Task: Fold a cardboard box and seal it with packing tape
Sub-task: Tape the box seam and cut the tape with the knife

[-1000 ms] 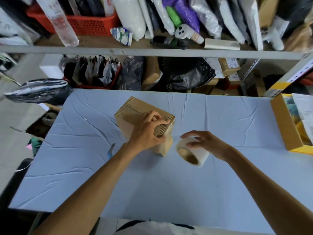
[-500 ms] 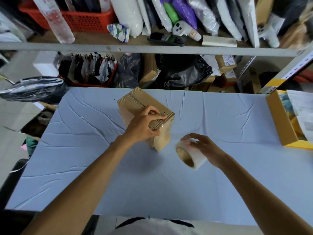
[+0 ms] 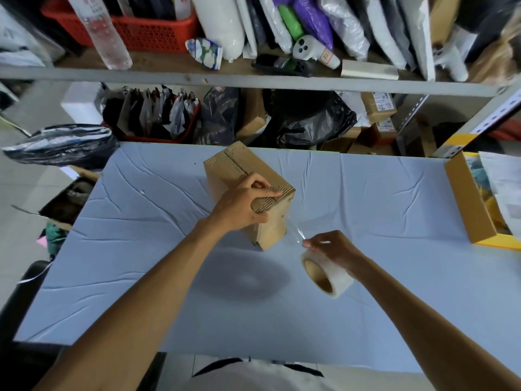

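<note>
A small brown cardboard box [image 3: 239,170] stands folded on the light blue table [image 3: 366,198], its top flaps closed along a centre seam. My left hand [image 3: 242,204] presses down on the near end of the top and grips the box's corner. My right hand [image 3: 335,249] holds a roll of clear packing tape [image 3: 327,275] just right of and below the box. A strip of clear tape [image 3: 294,230] stretches from the roll up to the box's near right side.
An open yellow-edged cardboard tray [image 3: 470,204] with papers sits at the table's right edge. Behind the table a metal shelf [image 3: 253,80] carries a red basket [image 3: 141,29], bottles and bags. Black bags and boxes fill the space under it.
My right hand has pulled the roll down and to the right, away from the box, drawing out a strip of tape. My left hand stays on the box top.
</note>
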Action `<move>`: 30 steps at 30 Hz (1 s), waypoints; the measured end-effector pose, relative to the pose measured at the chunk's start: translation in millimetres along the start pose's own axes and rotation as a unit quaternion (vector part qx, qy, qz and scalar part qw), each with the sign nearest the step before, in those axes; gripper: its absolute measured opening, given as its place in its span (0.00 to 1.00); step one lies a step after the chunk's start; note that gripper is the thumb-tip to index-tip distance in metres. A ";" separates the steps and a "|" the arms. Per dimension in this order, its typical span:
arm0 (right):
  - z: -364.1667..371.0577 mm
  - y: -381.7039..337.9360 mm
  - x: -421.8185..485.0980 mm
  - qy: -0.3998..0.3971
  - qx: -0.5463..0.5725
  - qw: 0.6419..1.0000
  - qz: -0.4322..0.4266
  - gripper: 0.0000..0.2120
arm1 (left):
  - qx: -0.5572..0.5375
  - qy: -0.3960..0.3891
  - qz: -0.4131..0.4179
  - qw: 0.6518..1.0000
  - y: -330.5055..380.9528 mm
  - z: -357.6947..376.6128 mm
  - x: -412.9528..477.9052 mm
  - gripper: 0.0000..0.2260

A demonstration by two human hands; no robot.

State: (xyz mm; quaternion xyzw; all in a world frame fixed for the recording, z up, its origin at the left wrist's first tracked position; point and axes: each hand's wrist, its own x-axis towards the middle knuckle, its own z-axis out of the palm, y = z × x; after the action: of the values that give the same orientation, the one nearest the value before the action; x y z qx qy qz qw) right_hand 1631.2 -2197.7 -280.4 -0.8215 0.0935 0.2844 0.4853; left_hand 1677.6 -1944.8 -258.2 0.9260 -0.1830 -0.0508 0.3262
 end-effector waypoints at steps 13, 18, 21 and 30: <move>8.8 -3.1 -1.7 0.044 0.123 0.990 -0.058 0.08 | -0.030 0.020 -0.007 0.999 -4.8 -2.0 -6.9 0.25; 15.4 -5.6 2.4 0.059 0.116 0.989 -0.063 0.08 | -0.017 0.061 -0.004 0.998 5.2 6.1 -12.4 0.23; 18.1 -5.9 4.8 0.068 0.091 0.992 -0.059 0.08 | -0.011 0.062 -0.015 0.998 5.2 6.3 -15.6 0.23; 22.0 -6.1 11.7 0.082 0.087 0.992 -0.043 0.08 | -0.089 0.364 -0.116 0.920 -23.7 0.3 -54.2 0.12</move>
State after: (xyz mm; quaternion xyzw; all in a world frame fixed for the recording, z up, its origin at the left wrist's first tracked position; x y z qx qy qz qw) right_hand 1635.1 -2174.4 -290.4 -0.8001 0.1220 0.1853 0.5573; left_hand 1634.5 -1907.8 -274.5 0.8623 0.0628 0.2365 0.4435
